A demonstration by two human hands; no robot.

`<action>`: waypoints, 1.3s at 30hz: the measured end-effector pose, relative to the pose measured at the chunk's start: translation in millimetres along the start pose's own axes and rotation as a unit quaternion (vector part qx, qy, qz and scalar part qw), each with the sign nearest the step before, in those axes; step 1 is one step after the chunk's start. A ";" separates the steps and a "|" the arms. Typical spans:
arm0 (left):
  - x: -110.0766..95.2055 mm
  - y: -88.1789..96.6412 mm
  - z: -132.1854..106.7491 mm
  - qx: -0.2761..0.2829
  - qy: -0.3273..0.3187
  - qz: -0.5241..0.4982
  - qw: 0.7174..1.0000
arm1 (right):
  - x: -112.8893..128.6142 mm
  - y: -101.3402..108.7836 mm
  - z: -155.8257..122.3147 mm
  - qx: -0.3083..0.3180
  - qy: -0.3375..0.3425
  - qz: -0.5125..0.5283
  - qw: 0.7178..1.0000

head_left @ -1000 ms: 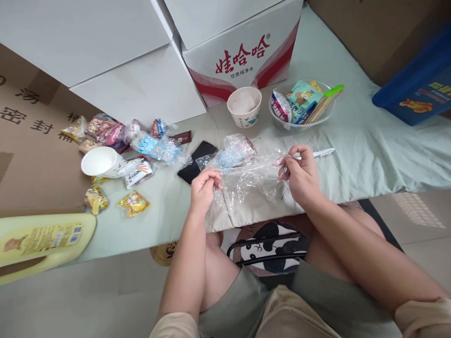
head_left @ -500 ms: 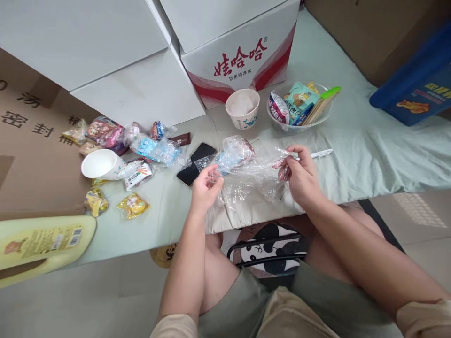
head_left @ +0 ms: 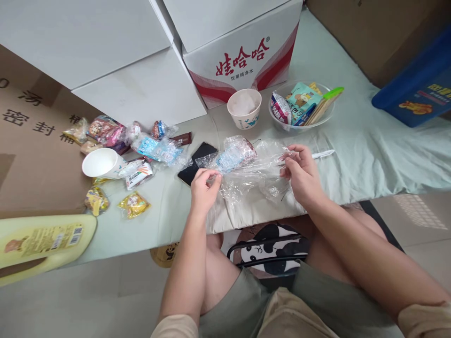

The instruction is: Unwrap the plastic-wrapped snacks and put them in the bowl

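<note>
A crinkled clear plastic bag (head_left: pixel 255 176) is stretched between my two hands above the cloth-covered surface. My left hand (head_left: pixel 205 185) pinches its left end between thumb and fingers. Its right end is gripped by my right hand (head_left: pixel 301 171), with the thumb pressed towards the bent fingers. Just behind the bag lies a snack packet (head_left: pixel 234 155) in clear and blue wrapping, partly seen through the film. A black phone (head_left: pixel 197 162) rests flat beside my left hand. Past my right hand sticks out a thin white strip (head_left: pixel 323 154), partly hidden by the fingers.
Behind stand a paper cup (head_left: pixel 244 110) with whitish contents and a clear bowl (head_left: pixel 278 123) of packets and wooden sticks. Wrapped snacks (head_left: pixel 158 148) and a tipped white cup (head_left: pixel 102 163) lie left. A yellow jug (head_left: pixel 45 241), blue container (head_left: pixel 412 89) and boxes (head_left: pixel 243 61) surround the surface.
My right hand has shifted slightly, its fingers a little straighter on the bag. The plastic between my hands lies differently, spread a bit lower. My left hand stays nearly in place.
</note>
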State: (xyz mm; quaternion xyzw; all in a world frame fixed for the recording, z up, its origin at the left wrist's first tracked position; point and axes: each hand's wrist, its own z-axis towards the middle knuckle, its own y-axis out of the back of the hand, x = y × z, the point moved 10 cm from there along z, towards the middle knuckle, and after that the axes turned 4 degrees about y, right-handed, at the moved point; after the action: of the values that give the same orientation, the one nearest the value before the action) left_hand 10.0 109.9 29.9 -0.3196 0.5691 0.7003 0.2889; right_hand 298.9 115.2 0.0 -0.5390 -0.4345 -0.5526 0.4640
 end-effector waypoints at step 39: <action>-8.2 -30.3 -9.6 0.121 -0.031 0.023 0.992 | 9.2 -4.6 -6.8 0.042 -0.001 -0.112 0.993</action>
State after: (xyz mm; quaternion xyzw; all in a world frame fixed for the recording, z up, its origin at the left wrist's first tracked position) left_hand 39.6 105.7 16.3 -0.2473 0.6473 0.6427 0.3267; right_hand 293.3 109.1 9.0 -0.4680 -0.5153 -0.5817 0.4208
